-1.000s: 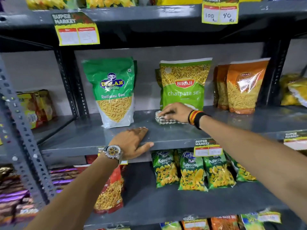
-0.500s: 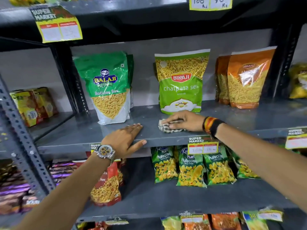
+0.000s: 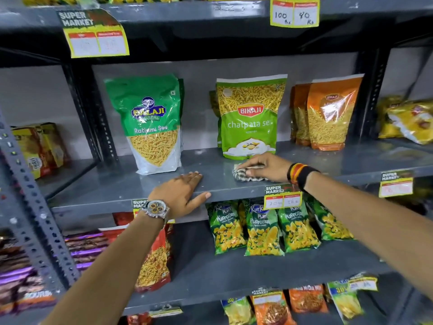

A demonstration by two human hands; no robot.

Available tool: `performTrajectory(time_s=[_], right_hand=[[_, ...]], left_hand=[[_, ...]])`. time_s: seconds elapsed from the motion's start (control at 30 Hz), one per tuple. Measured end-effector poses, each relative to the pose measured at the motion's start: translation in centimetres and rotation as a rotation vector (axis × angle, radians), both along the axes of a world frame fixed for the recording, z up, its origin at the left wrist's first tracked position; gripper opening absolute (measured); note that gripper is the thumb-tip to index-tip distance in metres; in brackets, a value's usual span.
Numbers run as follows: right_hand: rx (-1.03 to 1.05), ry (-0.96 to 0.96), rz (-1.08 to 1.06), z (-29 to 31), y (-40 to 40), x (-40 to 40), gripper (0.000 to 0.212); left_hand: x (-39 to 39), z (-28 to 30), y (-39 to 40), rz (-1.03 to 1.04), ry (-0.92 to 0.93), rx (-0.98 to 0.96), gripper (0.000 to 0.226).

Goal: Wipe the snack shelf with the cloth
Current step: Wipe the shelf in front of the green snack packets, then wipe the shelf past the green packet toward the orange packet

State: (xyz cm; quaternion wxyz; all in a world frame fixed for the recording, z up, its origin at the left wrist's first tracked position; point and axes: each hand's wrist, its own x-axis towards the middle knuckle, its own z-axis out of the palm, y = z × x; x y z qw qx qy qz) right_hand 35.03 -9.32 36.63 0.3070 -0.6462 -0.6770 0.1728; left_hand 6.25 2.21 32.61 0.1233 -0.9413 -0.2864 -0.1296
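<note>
A: Head view: right hand (image 3: 264,166) presses the bunched cloth (image 3: 248,176) flat onto the snack shelf (image 3: 112,186), just in front of the Bikaji pouch (image 3: 249,118). Left hand (image 3: 180,195)?

B: Spread open, holding nothing, braced on the shelf's front edge. Unwiped run lies leftward along the shelf's length. Against the earlier frame, cloth sits nearer the front lip.

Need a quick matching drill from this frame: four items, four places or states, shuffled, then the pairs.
Items:
1. cloth
2. left hand
3. Balaji pouch
4. Puffcorn packs

Places/states:
A. standing on the wiped shelf, left of the Bikaji pouch
B. on the shelf below
C. flat on the shelf's front edge
D. pressed under the right hand

Pairs: 1-D, 2-C, 3-A, 4-B
</note>
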Motion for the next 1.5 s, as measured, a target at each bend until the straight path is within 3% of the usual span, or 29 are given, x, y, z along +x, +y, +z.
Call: performTrajectory(time_s=[0.13,0.27,0.37,0.6,0.7,0.9,1.03,1.27,1.4,1.5], right_hand=[[-0.033,-0.004,0.049,1.5,-4.9,1.1,0.029],[0.151,0.075,-0.162,4.1,-5.3,5.8,0.029],[0.148,-0.004,-0.185,4.4,-3.0,7.8,0.028],[0.099,-0.101,-0.022,3.4,3.2,9.4,0.025],[0.077,-0.115,0.0,1.9,4.8,11.3,0.024],[0.043,-0.03,0.065,-0.5,5.7,14.0,0.031],[0.001,-0.057,0.151,-0.2,3.7,13.7,0.036],[-0.041,-0.001,0.342,0.9,-7.0,12.3,0.03],[0.132,0.101,0.132,3.0,-4.0,13.8,0.033],[0.146,0.057,0.07,2.6,0.1,12.2,0.031]], left_hand=[[0.0,0.2,-0.4,0.012,-0.004,-0.011,0.083],[1.2,0.6,-1.6,0.044,-0.015,0.001,0.087],[4.4,0.7,-3.4,0.026,-0.05,0.007,0.09],[11.8,0.0,-5.5,0.06,-0.051,-0.036,0.099],[12.3,-0.4,-5.4,0.109,-0.065,-0.03,0.092],[12.5,-0.6,-6.0,0.136,-0.082,-0.01,0.103],[12.6,-0.5,-6.0,0.153,-0.07,-0.005,0.099],[12.5,0.0,-6.4,0.146,-0.043,-0.02,0.092],[11.5,0.6,-6.2,0.124,-0.023,-0.011,0.088],[10.4,0.5,-5.7,0.158,-0.029,-0.011,0.094]])
